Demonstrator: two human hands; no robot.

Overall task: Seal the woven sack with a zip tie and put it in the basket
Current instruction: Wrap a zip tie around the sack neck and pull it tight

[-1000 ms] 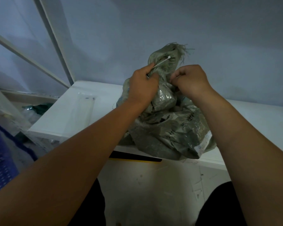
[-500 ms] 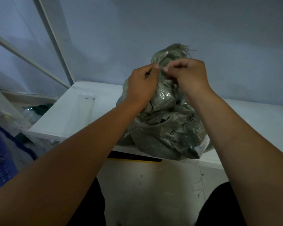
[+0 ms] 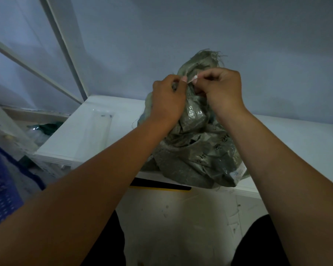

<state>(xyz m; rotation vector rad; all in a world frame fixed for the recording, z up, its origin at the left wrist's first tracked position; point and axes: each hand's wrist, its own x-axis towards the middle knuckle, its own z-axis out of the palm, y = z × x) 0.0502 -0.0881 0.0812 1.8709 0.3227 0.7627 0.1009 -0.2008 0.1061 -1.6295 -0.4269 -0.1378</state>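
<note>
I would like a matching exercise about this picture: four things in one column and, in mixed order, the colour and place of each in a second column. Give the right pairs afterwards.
Things:
1. woven sack
2. zip tie
3. basket
4. table

Descriptions:
A. blue, at the far left edge of the view
B. white, bearing the sack
C. grey-green, crumpled, standing on the table
D. white, thin, pinched by the right hand at the sack's neck

Pairs: 1-C, 2-D, 3-A, 4-B.
</note>
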